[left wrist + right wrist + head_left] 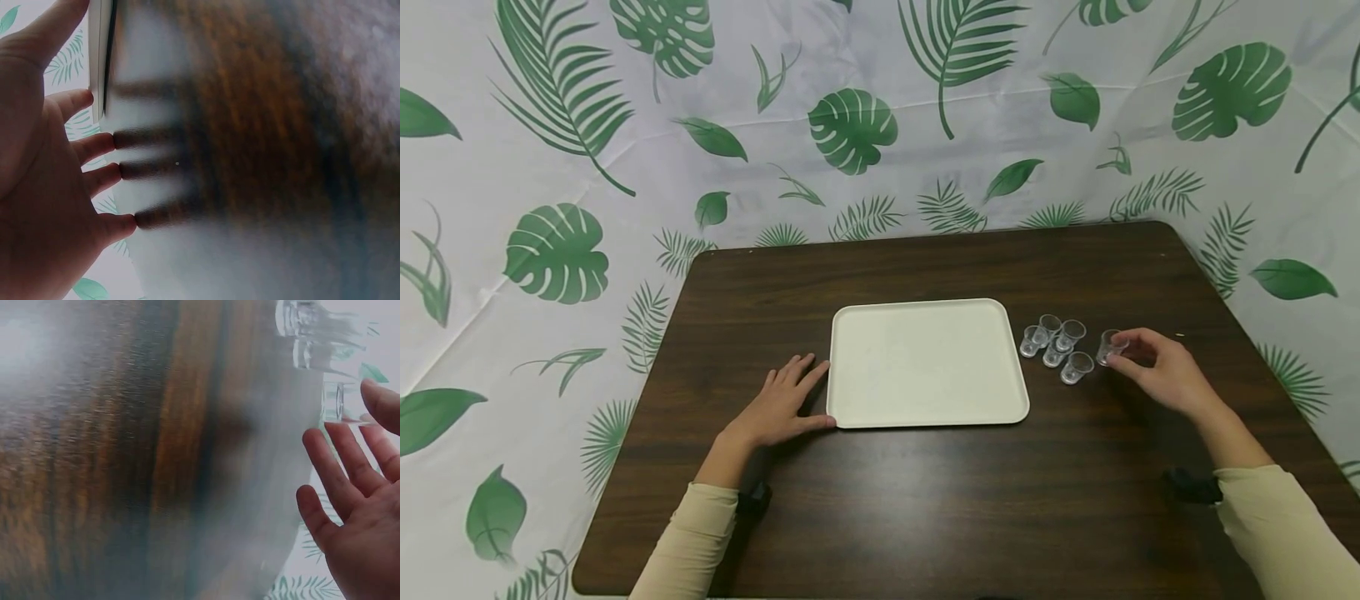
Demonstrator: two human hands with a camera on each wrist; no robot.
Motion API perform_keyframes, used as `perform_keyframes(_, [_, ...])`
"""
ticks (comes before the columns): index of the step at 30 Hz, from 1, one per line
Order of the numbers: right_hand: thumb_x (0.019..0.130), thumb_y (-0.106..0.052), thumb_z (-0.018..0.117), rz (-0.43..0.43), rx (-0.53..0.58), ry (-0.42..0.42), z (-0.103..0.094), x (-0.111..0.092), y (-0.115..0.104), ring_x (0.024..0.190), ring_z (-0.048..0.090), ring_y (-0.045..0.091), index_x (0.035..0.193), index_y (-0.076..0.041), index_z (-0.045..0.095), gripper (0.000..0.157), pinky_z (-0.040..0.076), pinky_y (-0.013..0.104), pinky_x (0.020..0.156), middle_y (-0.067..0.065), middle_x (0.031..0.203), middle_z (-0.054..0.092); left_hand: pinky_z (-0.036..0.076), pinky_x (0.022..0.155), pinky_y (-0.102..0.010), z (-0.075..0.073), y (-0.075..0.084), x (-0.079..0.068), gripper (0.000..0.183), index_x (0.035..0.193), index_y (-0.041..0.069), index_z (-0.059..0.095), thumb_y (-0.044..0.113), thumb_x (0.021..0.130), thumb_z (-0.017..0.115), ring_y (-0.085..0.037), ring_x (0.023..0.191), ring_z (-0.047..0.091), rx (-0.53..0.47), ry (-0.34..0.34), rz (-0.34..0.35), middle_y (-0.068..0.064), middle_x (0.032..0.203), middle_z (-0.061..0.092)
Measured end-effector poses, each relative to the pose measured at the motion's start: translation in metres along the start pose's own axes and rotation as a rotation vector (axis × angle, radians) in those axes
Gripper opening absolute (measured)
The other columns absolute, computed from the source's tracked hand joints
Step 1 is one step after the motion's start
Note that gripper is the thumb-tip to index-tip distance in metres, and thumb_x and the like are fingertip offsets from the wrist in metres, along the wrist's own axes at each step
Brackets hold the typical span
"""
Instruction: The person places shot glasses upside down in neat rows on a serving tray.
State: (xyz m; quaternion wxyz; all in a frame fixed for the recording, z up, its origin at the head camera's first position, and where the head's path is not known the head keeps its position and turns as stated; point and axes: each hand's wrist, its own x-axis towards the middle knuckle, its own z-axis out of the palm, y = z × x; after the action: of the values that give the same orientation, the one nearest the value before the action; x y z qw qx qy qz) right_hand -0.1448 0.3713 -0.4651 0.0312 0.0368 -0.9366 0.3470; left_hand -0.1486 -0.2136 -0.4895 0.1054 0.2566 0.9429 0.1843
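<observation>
A pale rectangular tray (928, 362) lies flat on the dark wooden table. At its left edge my left hand (781, 406) rests with fingers spread, thumb at the near left corner; the left wrist view shows fingertips down on the tabletop and the index finger beside the tray's side (98, 62). Right of the tray, my right hand (1165, 367) pinches a small clear shot glass (1108, 347) between thumb and fingers. In the right wrist view that shot glass (334, 401) shows between the thumb and fingertips, its far side partly hidden by them.
Several more clear shot glasses (1055, 346) stand bunched between the tray and my right hand. The wooden table (917, 508) has rounded corners, and a white cloth with green leaf prints (760, 125) hangs behind and at its sides.
</observation>
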Motion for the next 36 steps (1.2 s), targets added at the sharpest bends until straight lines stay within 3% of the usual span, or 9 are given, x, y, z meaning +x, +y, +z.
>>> perform_keyframes(5, [0.092,-0.016,0.071,-0.032,0.052,0.051,-0.003,0.006,-0.004,0.083,0.053,-0.012,0.116,0.003,0.059,0.033,0.041,0.006,0.068,0.024,0.111,0.062,0.012,0.11,-0.067,-0.001,0.001,-0.001,0.095,0.157,0.018,0.025,0.067,0.084,0.063,-0.038,0.147,0.013,-0.004,-0.001,-0.002,-0.018,0.16,0.021])
perform_keyframes(8, [0.091,-0.013,0.072,-0.053,0.069,0.078,-0.004,0.011,-0.01,0.081,0.051,-0.016,0.115,0.003,0.058,0.032,0.041,0.005,0.067,0.022,0.109,0.061,0.012,0.109,-0.068,0.0,0.001,0.0,0.095,0.157,0.018,0.026,0.067,0.084,0.062,-0.039,0.147,0.013,-0.002,0.001,0.0,-0.018,0.159,0.021])
perform_keyframes(17, [0.09,-0.012,0.072,-0.121,0.082,0.125,-0.004,0.03,-0.048,0.082,0.051,-0.013,0.117,0.003,0.058,0.034,0.04,0.004,0.069,0.02,0.106,0.062,0.012,0.11,-0.067,0.001,-0.001,0.0,0.096,0.158,0.018,0.024,0.068,0.084,0.061,-0.039,0.147,0.013,0.006,-0.007,-0.005,-0.018,0.16,0.02])
perform_keyframes(24, [0.091,-0.012,0.071,-0.197,0.028,0.078,0.007,0.047,-0.083,0.087,0.063,0.024,0.119,0.001,0.059,0.034,0.049,0.019,0.071,0.017,0.107,0.063,0.012,0.11,-0.067,0.0,0.0,0.002,0.096,0.158,0.019,0.024,0.068,0.084,0.062,-0.039,0.147,0.013,0.003,-0.013,-0.01,-0.017,0.16,0.02])
perform_keyframes(27, [0.091,-0.011,0.071,-0.257,0.006,0.046,0.016,0.055,-0.097,0.085,0.062,0.028,0.12,-0.001,0.061,0.032,0.05,0.026,0.07,0.015,0.106,0.063,0.012,0.11,-0.068,0.0,0.0,0.002,0.096,0.158,0.02,0.025,0.069,0.083,0.061,-0.039,0.147,0.013,0.005,-0.008,-0.012,-0.017,0.16,0.02])
perform_keyframes(32, [0.091,-0.011,0.072,-0.372,-0.043,-0.009,0.041,0.068,-0.119,0.075,0.055,0.022,0.119,-0.005,0.064,0.03,0.045,0.034,0.065,0.009,0.102,0.061,0.012,0.109,-0.068,0.0,0.0,0.001,0.096,0.157,0.019,0.025,0.069,0.083,0.061,-0.04,0.146,0.014,0.009,0.0,-0.008,-0.018,0.16,0.021])
perform_keyframes(36, [0.091,-0.012,0.072,-0.398,-0.059,-0.072,0.066,0.075,-0.14,0.081,0.054,0.026,0.119,-0.008,0.066,0.029,0.045,0.041,0.069,0.008,0.105,0.06,0.013,0.109,-0.069,0.001,0.001,0.0,0.096,0.157,0.019,0.026,0.068,0.084,0.061,-0.041,0.146,0.014,0.009,0.001,-0.002,-0.018,0.159,0.021])
